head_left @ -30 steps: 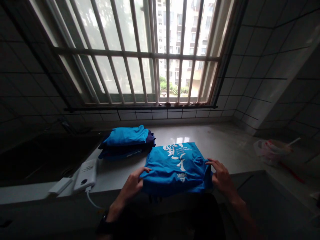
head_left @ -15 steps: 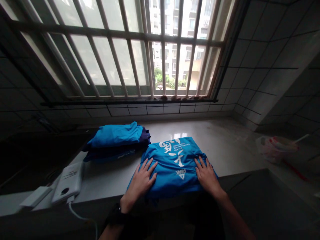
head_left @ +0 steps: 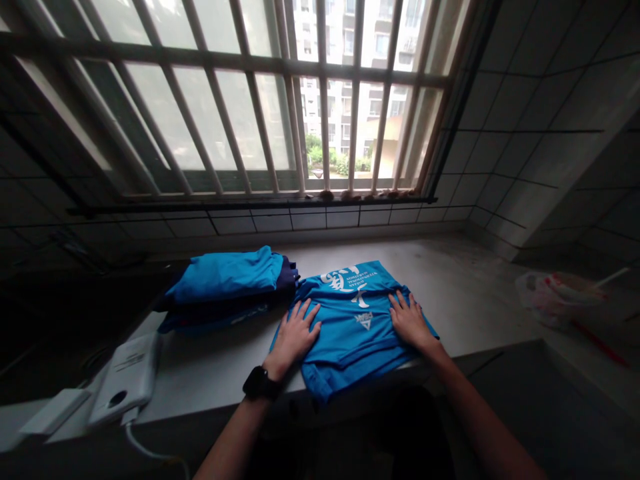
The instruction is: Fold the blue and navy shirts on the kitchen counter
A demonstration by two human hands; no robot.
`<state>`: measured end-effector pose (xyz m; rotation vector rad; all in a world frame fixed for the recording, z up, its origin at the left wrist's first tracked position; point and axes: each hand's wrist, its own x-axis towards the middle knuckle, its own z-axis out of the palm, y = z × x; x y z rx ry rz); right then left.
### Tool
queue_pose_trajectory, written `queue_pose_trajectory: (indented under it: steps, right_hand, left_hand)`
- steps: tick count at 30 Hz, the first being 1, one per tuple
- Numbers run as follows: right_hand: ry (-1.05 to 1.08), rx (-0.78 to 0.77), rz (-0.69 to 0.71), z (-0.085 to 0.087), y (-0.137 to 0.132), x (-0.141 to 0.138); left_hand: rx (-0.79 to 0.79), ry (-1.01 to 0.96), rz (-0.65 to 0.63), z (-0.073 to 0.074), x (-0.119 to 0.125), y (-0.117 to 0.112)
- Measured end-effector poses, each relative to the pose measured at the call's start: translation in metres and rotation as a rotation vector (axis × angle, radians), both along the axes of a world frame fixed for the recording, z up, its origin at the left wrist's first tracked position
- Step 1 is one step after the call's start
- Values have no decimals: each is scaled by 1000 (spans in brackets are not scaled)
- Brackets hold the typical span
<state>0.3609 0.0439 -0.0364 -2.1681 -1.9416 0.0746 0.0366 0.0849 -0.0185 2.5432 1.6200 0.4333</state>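
Note:
A blue T-shirt (head_left: 350, 340) with white lettering lies on the counter, its near edge hanging a little over the front. My left hand (head_left: 299, 333) rests flat on the shirt's left side, fingers spread. On the right side, my right hand (head_left: 410, 321) presses down with its fingers apart. Wrinkles run across the fabric between the two hands. Left of the shirt sits a stack of folded clothes (head_left: 230, 277), bright blue on top and dark navy below, close to the shirt's far left corner.
A white power bank (head_left: 125, 373) with a cable and a small white box (head_left: 55, 411) lie at the counter's left. A plastic bag (head_left: 555, 297) is at far right, near a red object (head_left: 600, 343). Behind the counter (head_left: 445, 280) is a barred window (head_left: 250, 100).
Both hands have slid away from me on the shirt, carrying its upper part toward the window. More of the shirt's near portion now shows, bunched at the counter edge.

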Motion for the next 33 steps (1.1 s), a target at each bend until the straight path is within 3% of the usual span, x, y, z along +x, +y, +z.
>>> queue_pose_trajectory:
  steps: [5, 8, 12, 16, 20, 23, 25, 28, 33]
  right_hand:
    - [14, -30, 60, 16, 15, 7]
    - [61, 46, 83, 20, -1, 16]
    - [133, 162, 93, 19, -34, 24]
    - [204, 286, 69, 32, -49, 23]
    - [302, 441, -30, 40, -59, 29]
    - [260, 416, -169, 35, -74, 34]
    - [228, 427, -226, 30, -85, 27]
    - [233, 424, -180, 23, -96, -2]
    - [97, 115, -117, 9, -92, -49]
  left_hand:
    - [-13, -17, 3, 17, 8, -5]
    - [31, -62, -70, 20, -4, -26]
    - [4, -189, -239, 11, -24, -50]
    - [41, -267, -202, 18, -23, -61]
    - [121, -339, -233, 41, -16, -80]
    - [59, -324, -313, 49, -17, -91]
    - [54, -277, -278, 43, -18, -88]
    - [112, -147, -183, 22, -18, -75]
    - [133, 37, -124, -8, -17, -65]
